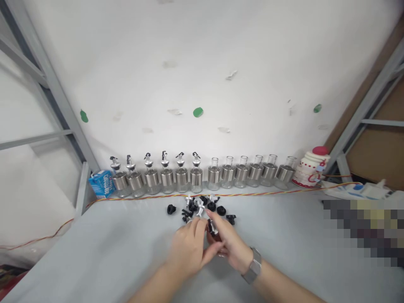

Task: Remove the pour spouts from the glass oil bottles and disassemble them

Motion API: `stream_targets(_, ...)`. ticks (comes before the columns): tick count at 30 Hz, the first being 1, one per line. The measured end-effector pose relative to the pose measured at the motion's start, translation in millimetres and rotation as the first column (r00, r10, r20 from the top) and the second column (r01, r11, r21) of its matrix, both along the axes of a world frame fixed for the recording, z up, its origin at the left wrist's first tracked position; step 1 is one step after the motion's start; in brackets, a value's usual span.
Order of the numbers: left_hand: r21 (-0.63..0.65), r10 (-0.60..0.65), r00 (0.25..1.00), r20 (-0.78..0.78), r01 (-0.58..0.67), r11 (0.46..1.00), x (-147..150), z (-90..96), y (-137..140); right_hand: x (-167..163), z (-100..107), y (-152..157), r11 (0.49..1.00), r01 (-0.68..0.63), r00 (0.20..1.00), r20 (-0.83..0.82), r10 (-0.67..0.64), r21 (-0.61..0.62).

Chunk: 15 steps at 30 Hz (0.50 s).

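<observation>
My left hand (191, 243) and my right hand (232, 242) meet above the grey table, both with closed fingers around a black-and-silver pourer spout (213, 227). Much of the spout is covered by the fingers. Just beyond them lies a loose pile of spout parts: black stoppers (221, 210), black levers (186, 215) and silver-white spout pieces (200, 207). A single black stopper (171, 209) sits apart to the left of the pile. A metal-strapped watch is on my right wrist.
Along the wall stands a row of glass bottles with steel bands; the left ones (167, 181) carry spouts, the right ones (242, 172) have bare necks. A blue carton (102, 184) and a red-lidded jar (312, 167) flank them. A twisted red-yellow wire (261, 193) crosses the table.
</observation>
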<state>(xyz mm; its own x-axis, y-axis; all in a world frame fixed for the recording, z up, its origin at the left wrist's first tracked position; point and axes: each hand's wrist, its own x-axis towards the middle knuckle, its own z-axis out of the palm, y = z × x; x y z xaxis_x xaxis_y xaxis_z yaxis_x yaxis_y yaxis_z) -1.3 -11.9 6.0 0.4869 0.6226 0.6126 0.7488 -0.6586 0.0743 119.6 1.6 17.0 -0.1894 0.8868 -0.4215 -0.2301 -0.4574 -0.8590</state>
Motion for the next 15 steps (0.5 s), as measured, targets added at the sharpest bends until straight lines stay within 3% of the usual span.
stream_targets(2, -0.013, -0.002, 1.0, -0.018, 0.001, 1.0, 0.2, -0.6, -0.2, 0.6, -0.4, -0.1, 0.999, -0.006, 1.0, -0.006, 0.005, -0.053)
stream_targets(8, -0.053, 0.026, 0.997, -0.071, -0.029, 0.998, -0.1, 0.3, 0.5, 3.4, -2.8, -0.1, 0.992, -0.112, 0.993, -0.019, 0.113, 0.054)
stream_targets(15, -0.059, 0.015, 0.994, -0.105, -0.021, 0.998, -3.2, 4.5, -1.1, 3.2, -1.0, -0.9, 0.977, -0.204, 0.977, 0.082, 0.199, 0.063)
